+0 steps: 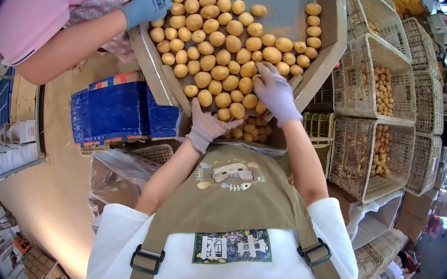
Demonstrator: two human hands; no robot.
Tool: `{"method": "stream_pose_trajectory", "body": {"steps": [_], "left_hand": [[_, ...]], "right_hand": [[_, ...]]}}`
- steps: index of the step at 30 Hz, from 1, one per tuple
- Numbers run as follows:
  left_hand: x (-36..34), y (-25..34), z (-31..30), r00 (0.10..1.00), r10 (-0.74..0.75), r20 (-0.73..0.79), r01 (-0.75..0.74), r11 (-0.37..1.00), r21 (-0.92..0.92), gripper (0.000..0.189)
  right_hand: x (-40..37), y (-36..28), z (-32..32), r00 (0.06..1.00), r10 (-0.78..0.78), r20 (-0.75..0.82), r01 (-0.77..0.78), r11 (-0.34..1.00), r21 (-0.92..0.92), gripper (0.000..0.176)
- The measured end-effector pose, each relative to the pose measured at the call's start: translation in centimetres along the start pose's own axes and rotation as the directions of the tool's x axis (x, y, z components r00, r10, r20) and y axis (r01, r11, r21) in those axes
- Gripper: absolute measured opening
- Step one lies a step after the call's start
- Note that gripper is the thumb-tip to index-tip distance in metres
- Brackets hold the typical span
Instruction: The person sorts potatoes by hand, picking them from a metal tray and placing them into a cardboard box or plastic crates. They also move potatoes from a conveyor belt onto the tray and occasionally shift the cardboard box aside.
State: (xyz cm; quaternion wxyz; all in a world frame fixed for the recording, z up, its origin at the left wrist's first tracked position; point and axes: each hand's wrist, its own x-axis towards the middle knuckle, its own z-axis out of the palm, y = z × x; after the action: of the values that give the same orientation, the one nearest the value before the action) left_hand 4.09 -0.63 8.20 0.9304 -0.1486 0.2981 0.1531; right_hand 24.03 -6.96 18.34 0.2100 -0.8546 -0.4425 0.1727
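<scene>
Many yellow potatoes (pixel 220 72) lie spread over a metal sorting chute (pixel 274 13) that narrows toward my body. My left hand (pixel 206 128), in a pale glove, is at the chute's lower mouth. Its thumb and fingers are apart, beside the lowest potatoes. My right hand (pixel 276 93), in a pale lavender glove, reaches over the right part of the layer. Its fingers are spread and touch potatoes there, none visibly gripped. Below the mouth, more potatoes (pixel 250 129) sit in a container against my apron, partly hidden by my left hand.
A co-worker's blue-gloved hand (pixel 149 5) rests at the chute's left edge. Stacked plastic crates (pixel 353 126), some holding potatoes, stand to the right. At left are a blue-covered box (pixel 108 110) and a plastic-lined carton (pixel 115 174). Raised walls (pixel 320 68) border the chute.
</scene>
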Motion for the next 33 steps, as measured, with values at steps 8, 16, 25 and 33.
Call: {"method": "stream_pose_trajectory", "body": {"steps": [8, 16, 25, 33], "left_hand": [[-0.9, -0.6, 0.8, 0.995, 0.091, -0.037, -0.089, 0.995, 0.053, 0.090], [-0.8, -0.2, 0.8, 0.998, 0.067, 0.011, -0.068, 0.997, 0.030, 0.087], [-0.5, -0.5, 1.6, 0.999, 0.042, -0.021, -0.041, 0.998, 0.042, 0.092], [-0.3, -0.4, 0.7, 0.997, 0.071, -0.005, -0.071, 0.996, 0.045, 0.086]], "right_hand": [[6.9, 1.2, 3.5, 0.995, 0.057, 0.080, -0.047, 0.992, -0.121, 0.048], [2.7, 7.6, -9.2, 0.741, -0.328, -0.586, 0.153, 0.932, -0.329, 0.030], [5.6, 5.1, 1.4, 0.977, -0.114, -0.179, 0.041, 0.930, -0.365, 0.061], [4.4, 5.4, -2.2, 0.955, -0.097, 0.279, -0.294, -0.219, 0.931, 0.045]]}}
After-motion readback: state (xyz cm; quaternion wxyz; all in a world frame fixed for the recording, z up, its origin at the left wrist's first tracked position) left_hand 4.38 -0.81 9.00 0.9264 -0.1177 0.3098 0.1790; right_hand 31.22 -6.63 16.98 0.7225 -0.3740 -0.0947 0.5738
